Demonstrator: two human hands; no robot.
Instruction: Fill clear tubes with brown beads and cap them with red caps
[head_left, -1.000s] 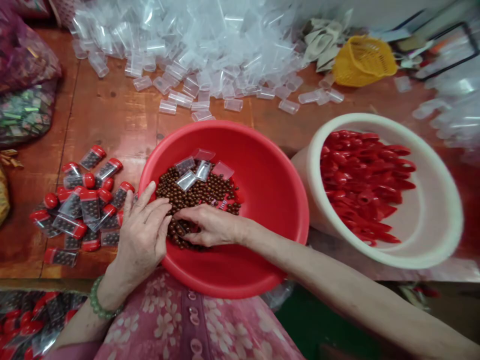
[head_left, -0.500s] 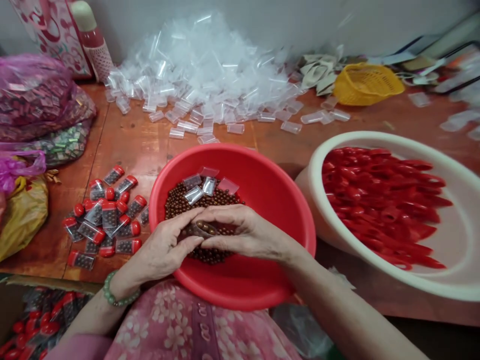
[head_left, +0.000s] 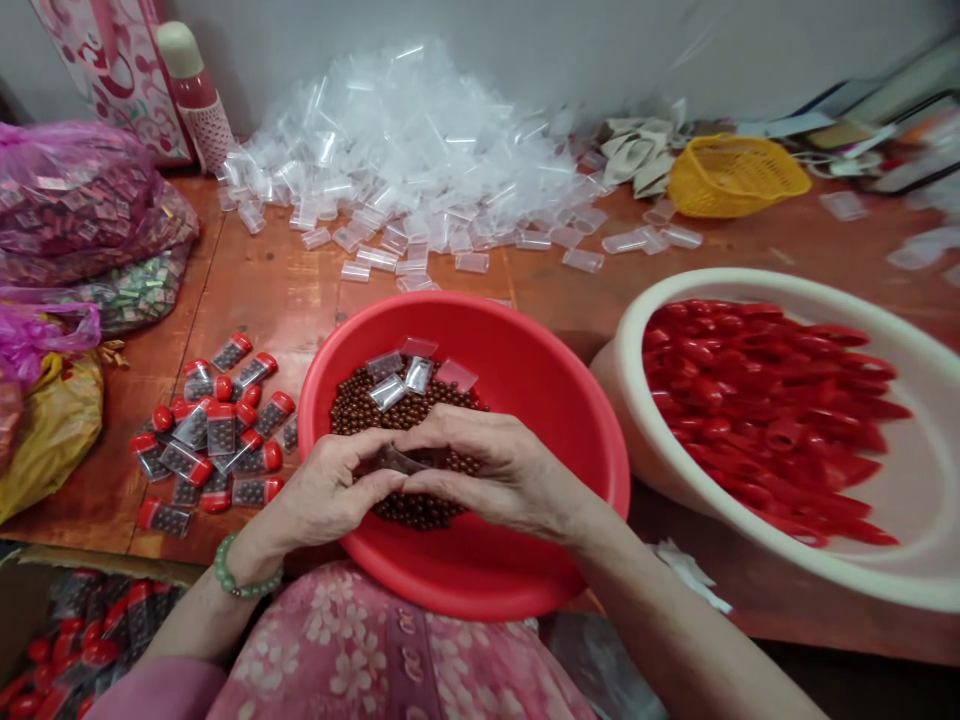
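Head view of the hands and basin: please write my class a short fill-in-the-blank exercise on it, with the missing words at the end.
1. The brown balls lie in a basin coloured ____.
2. The bracelet by the left hand is coloured ____.
3. The white tub stands on the basin's ____ side.
4. The basket at the back is coloured ____.

Missing words: red; green; right; yellow.
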